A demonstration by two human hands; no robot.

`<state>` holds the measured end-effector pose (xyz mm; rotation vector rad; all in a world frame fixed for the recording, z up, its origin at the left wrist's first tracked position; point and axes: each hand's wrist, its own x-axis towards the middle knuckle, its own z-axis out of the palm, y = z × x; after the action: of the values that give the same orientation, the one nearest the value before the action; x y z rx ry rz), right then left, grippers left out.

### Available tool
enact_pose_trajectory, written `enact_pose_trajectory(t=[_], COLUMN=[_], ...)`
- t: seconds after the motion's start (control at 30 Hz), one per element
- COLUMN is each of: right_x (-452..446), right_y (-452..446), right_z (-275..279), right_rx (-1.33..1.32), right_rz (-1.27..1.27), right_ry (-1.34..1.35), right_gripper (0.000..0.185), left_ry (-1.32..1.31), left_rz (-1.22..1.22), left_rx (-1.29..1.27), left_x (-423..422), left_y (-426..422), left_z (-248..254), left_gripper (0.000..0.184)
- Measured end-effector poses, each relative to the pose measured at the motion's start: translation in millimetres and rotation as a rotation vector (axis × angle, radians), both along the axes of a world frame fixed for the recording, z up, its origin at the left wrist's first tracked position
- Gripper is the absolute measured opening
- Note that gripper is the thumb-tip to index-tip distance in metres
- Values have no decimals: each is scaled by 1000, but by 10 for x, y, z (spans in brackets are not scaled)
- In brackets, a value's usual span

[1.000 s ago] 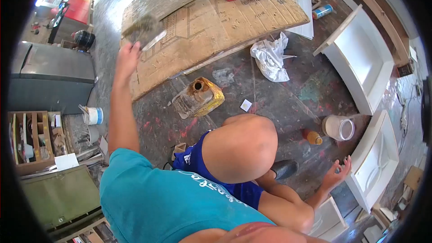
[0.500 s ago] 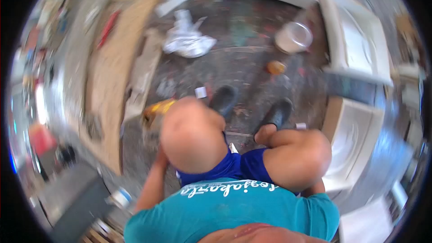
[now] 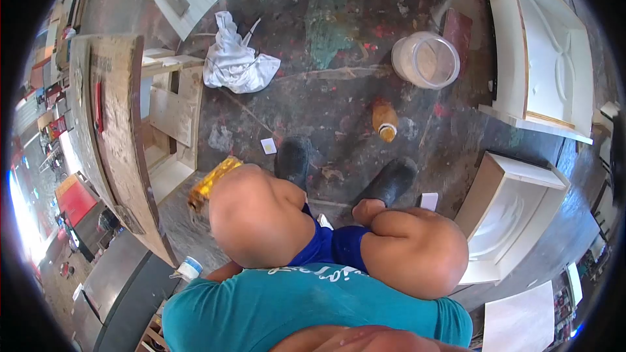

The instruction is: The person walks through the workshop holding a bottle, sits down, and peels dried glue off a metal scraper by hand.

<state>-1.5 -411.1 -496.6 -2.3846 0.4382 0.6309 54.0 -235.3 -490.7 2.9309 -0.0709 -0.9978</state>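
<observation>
And there's the swing: a second ago my left hand was up over the board with a flat-bladed tool, and now my gaze has dropped into my lap and both hands are gone from sight. Only a stretch of my left forearm [image 3: 225, 272] shows, low behind my left thigh. Are the fingers clenched, released, wrapped around something? I can't tell for either hand; my right arm below the sleeve is hidden too.

Over on the left, a flat grey-brown piece [image 3: 130, 220] lies at the near end of the thick cardboard-topped board [image 3: 120, 137]. It looks like that tool, put down, though I can't be sure. If so, the work at the board has paused. The red-handled cutter [image 3: 98, 105] lies farther along the same top.

The rusty yellow metal can [image 3: 218, 176], fully visible a second ago, now peeks out from behind my left knee, on the floor near the board. Close to my left sleeve sits a white tub with a blue band [image 3: 189, 268]. Beyond my right knee stands a cream-white open drawer box [image 3: 481, 189]. Nothing in sight is being handled, so any contact is hidden.
</observation>
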Motion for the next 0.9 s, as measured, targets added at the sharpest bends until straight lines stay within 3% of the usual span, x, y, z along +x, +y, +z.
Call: enact_pose_trajectory(t=[0.1, 0.3, 0.47, 0.57, 0.63, 0.7, 0.73, 0.77, 0.83, 0.87, 0.9], right_x=[-364, -2475, -3752, -4243, -4196, -3052, -2653, -2592, -2256, -2233, -2209], right_y=[-283, -661, -578, -576, -888, -1596, -1729, -1760, -1868, -1972, -2109], right_z=[-504, -2526, -3262, -3943, -4271, -3290, -2753, -2771, -2254, -2228, -2280], right_rx=[39, 165, 325, 441, 430, 74, 200, 12, -401, -488, -703], right_rz=[-60, -435, -611, -599, -407, -231, -615, -771, -757, -760, -608], right_ry=[118, 553, 797, 834, 772, 515, 304, -121, -391, -425, -565], right_gripper=[14, 19, 22, 25, 26, 35, 31, 26, 22, 30, 41], left_ry=[109, 178, 268, 316, 343, 366, 385, 403, 427, 440, 451], left_rz=[-13, -155, -270, -390, -488, -599, -680, -751, -929, -1027, -1127], left_rx=[23, 13, 35, 51, 76, 115, 143, 174, 246, 287, 328], left_x=[182, 134, -350, -524, -597, -645, -674, -707, -759, -787, -832], left_y=[-81, 5, 643, 910, 996, 1034, 1019, 1003, 932, 876, 844], left_z=[-104, -453, -1149, -1623, -1923, -2189, -2311, -2399, -2574, -2614, -2660], left_gripper=[32, 34, 35, 36, 37, 38, 38, 38, 39, 39, 40])
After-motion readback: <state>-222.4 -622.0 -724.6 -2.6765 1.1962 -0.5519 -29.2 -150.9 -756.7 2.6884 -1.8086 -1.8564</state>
